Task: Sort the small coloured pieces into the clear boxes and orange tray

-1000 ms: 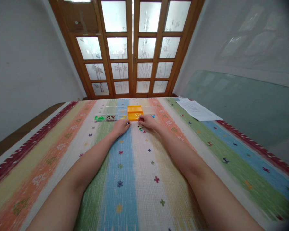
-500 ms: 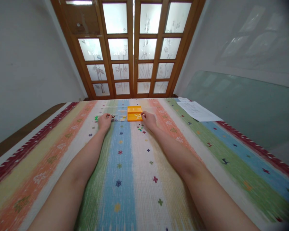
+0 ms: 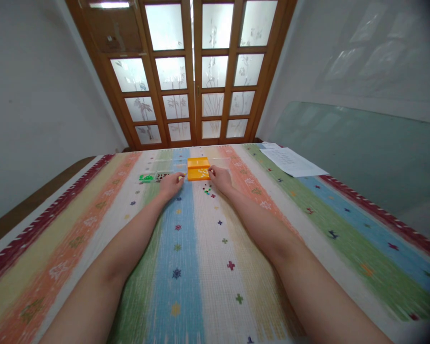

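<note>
An open orange box (image 3: 198, 175) lies near the far end of the table, with small white pieces (image 3: 203, 173) in its nearer half. At its right edge is my right hand (image 3: 220, 178), fingers pinched together; whatever they hold is too small to name. My left hand (image 3: 172, 184) is just left of the box, thumb and fingers closed at a clear compartment tray. Part of that tray is hidden by this hand. Green pieces (image 3: 146, 177) fill its left section, and dark brown pieces (image 3: 161, 176) lie beside them.
Several small green and dark pieces (image 3: 207, 190) are scattered on the striped tablecloth (image 3: 215, 282) in front of the box. Sheets of white paper (image 3: 292, 161) lie at the far right. Beyond the table stand wooden doors with glass panes (image 3: 212, 91).
My left hand has moved right from the brown pieces to beside the orange box, uncovering the green and brown pieces. My right hand stays at the box's right edge. The view has shifted slightly.
</note>
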`<action>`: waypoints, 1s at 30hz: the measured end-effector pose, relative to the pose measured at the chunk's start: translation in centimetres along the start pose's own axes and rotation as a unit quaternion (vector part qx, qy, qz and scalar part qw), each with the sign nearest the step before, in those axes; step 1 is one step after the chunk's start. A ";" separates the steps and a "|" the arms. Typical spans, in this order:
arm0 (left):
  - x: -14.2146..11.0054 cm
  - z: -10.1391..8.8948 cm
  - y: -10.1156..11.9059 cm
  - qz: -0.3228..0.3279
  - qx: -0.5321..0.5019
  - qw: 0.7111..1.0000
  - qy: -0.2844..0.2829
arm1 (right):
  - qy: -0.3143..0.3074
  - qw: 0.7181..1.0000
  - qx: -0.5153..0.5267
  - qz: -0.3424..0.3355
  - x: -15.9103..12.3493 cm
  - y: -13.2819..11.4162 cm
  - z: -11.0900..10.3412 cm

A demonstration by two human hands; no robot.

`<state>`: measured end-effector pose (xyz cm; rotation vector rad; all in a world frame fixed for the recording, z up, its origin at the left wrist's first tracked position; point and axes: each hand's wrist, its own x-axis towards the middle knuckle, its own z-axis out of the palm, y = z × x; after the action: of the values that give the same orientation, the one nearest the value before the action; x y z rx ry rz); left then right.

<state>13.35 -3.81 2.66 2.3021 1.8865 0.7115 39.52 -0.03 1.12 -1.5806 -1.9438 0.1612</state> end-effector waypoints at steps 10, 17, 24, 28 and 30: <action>-2.0 2.8 4.8 0.205 0.029 0.968 -0.141 | -0.002 1.000 -0.009 -0.001 -0.1 -0.3 -0.2; -1.9 2.4 4.3 0.185 0.033 0.974 -0.127 | -0.004 1.000 -0.012 -0.007 -0.1 -0.3 0.0; -1.6 2.2 3.7 0.153 0.046 0.980 -0.121 | -0.005 1.000 -0.015 -0.013 -0.2 -0.3 0.0; -1.6 2.0 3.5 0.152 0.040 0.980 -0.119 | -0.010 1.000 -0.016 -0.013 -0.4 -0.5 -0.1; -1.7 2.0 3.5 0.150 0.037 0.981 -0.120 | -0.015 1.000 -0.017 -0.013 -0.4 -0.6 -0.2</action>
<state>17.11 -5.82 1.65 2.6144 1.5076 0.3683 39.14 -0.65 1.41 -1.5823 -1.9993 0.1433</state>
